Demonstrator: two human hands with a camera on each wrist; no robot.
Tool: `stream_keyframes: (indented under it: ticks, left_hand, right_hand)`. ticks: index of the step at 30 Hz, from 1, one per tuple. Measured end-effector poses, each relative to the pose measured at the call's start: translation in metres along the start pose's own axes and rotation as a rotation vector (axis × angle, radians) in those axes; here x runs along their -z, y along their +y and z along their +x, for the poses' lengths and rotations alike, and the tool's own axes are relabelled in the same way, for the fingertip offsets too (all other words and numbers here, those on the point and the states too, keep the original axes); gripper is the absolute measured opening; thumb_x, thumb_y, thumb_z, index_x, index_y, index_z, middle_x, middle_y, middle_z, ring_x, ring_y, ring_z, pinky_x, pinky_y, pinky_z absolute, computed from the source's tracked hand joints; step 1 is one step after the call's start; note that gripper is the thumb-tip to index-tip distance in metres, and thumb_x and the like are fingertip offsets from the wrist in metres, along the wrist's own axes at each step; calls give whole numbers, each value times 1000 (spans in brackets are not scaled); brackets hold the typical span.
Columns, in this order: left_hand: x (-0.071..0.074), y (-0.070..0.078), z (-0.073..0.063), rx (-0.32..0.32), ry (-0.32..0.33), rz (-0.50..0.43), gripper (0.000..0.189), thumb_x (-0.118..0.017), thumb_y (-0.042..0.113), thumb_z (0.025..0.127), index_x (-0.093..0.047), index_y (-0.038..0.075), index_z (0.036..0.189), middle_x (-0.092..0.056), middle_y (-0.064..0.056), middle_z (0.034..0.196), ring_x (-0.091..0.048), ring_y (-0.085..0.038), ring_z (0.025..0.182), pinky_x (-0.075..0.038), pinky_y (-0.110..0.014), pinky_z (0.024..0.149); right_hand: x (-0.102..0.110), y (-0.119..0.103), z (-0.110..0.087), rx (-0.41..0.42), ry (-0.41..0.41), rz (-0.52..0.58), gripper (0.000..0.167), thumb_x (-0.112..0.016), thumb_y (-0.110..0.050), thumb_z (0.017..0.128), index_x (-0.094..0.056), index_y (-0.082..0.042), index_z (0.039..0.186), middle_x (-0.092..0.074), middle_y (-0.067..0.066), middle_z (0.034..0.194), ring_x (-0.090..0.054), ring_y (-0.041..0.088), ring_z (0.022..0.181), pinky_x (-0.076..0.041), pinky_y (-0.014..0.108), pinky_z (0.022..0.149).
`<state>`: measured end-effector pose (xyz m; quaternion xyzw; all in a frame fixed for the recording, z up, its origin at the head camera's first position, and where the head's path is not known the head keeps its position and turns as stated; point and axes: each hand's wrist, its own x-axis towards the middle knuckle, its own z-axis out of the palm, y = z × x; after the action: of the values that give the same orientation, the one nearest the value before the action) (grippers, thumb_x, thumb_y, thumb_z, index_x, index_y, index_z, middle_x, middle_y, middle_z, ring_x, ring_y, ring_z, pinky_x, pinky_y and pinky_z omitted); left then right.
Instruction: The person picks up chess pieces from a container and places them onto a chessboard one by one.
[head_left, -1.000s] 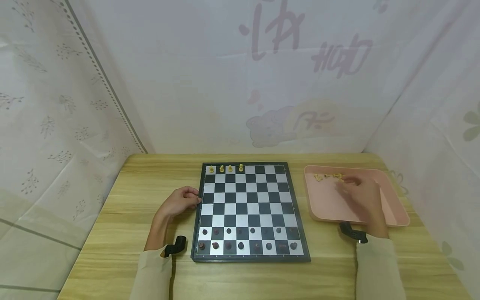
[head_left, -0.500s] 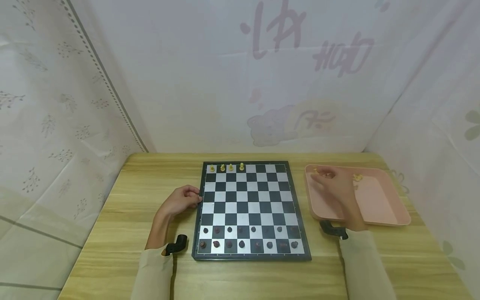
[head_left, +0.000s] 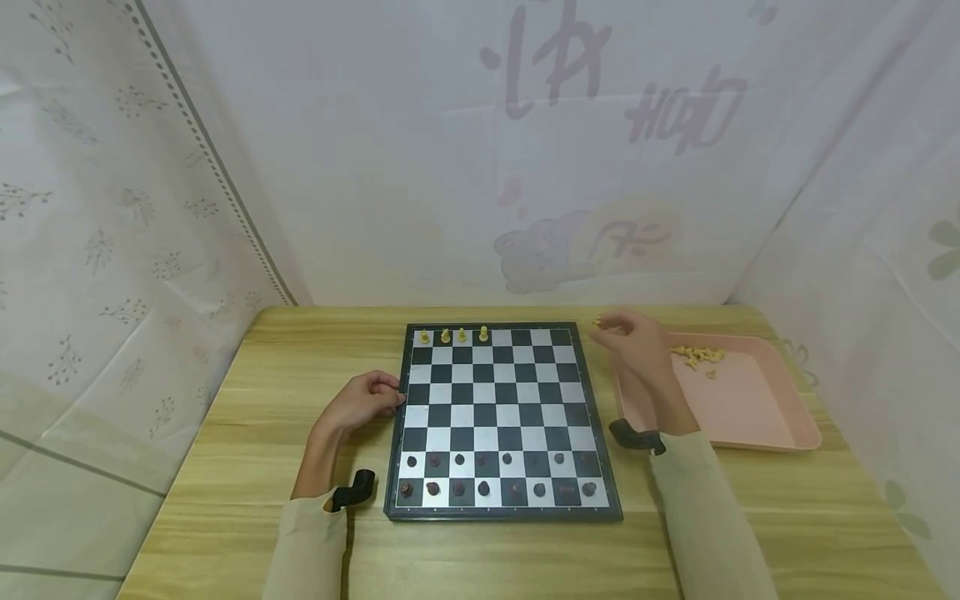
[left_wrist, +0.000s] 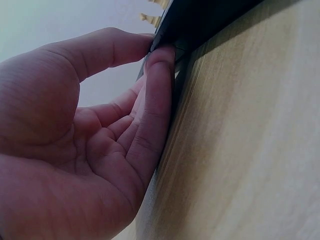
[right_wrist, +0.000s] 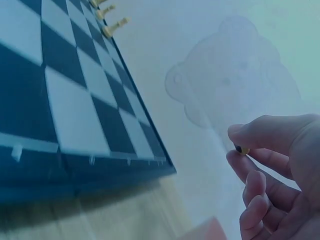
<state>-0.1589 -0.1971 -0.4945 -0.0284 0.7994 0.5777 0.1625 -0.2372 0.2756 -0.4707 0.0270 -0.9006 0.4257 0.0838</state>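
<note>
A black-and-white chessboard point(head_left: 496, 392) lies on the wooden table. My left hand point(head_left: 363, 396) holds its left edge; thumb and index finger point(left_wrist: 159, 90) pinch the dark rim in the left wrist view. Over the gap between board and tray, my right hand point(head_left: 637, 343) pinches a small pale-yellow chess piece point(right_wrist: 243, 149) with a dark base, its kind mostly hidden by the fingertips. Several yellow chess pieces point(head_left: 462, 335) stand along the far row, towards the left. Two rows of dark chess pieces point(head_left: 483, 488) occupy the near side.
To the board's right sits a pink tray point(head_left: 750, 404), with several loose yellow pieces point(head_left: 697, 356) lying near its far side. Printed cloth point(head_left: 420, 167) hangs behind the table point(head_left: 300, 333) and at both sides.
The right hand has moved left from inside the tray to past its left rim, carrying a yellow piece. The left hand has stayed at the board's edge.
</note>
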Motion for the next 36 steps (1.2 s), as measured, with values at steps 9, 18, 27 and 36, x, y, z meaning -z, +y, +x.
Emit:
stream_keyframes:
  ticks: [9, 18, 27, 36]
  left_hand:
    - [1, 1, 0, 3, 7, 19, 31, -75, 1, 102, -62, -12, 127, -72, -14, 99, -68, -20, 85, -59, -31, 80]
    - [1, 1, 0, 2, 4, 17, 32, -75, 2, 102, -62, -12, 127, -73, -12, 98, -68, -18, 85, -59, -32, 79]
    - [0, 1, 0, 7, 5, 15, 31, -75, 2, 102, -62, -11, 127, -74, -13, 99, -68, -19, 86, -59, -32, 80]
    - [1, -2, 1, -6, -9, 3, 31, -74, 1, 102, -62, -12, 127, -73, -11, 95, -67, -19, 84, -59, -31, 80]
  right_hand:
    - [-16, -25, 17, 40, -80, -1, 29, -85, -25, 98, -79, -3, 116, -77, 17, 115, -67, 28, 90, -53, 32, 69]
    - [-37, -41, 35, 70, -179, 32, 25, -85, -18, 98, -78, -2, 116, -77, 16, 111, -67, 28, 90, -54, 33, 74]
    - [-62, -49, 51, 117, -301, -30, 23, -85, -17, 95, -80, -4, 113, -77, 13, 111, -69, 30, 94, -55, 40, 77]
    - [-82, -51, 64, 220, -478, -66, 18, -87, -13, 93, -80, -7, 108, -77, 9, 106, -68, 27, 91, -57, 39, 75]
